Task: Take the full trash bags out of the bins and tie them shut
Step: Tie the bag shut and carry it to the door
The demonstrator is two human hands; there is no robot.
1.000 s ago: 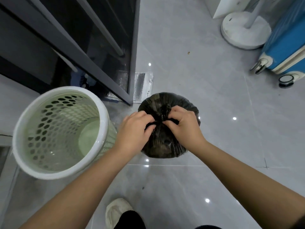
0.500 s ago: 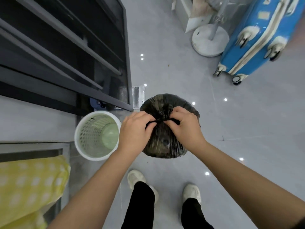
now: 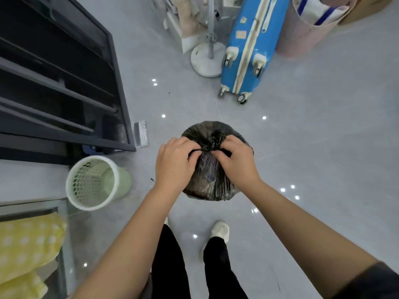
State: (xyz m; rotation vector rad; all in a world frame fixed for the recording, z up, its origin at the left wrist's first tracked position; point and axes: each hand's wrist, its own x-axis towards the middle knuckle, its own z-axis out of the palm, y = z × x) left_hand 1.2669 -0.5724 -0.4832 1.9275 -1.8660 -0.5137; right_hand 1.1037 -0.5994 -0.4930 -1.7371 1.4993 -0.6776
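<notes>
A full black trash bag [image 3: 210, 182] hangs in the air above the grey floor, held up between my two hands. Its gathered top is twisted into a knot [image 3: 216, 139]. My left hand [image 3: 173, 160] pinches one plastic end on the left of the knot. My right hand [image 3: 235, 159] pinches the other end on the right. A pale green bin [image 3: 91, 202] with a white perforated wall stands on the floor to the left, with no bag in it.
A dark metal-framed glass door [image 3: 121, 91] is at the left. A blue suitcase [image 3: 248, 50] and a white round fan base [image 3: 206, 61] stand ahead. A yellow dotted cloth [image 3: 26, 244] lies at the lower left. My feet in white shoes [image 3: 220, 230] are below the bag.
The view has risen, so the bin and floor look smaller and farther. My hands have stayed on the bag's top ends, and the knot looks drawn tighter.
</notes>
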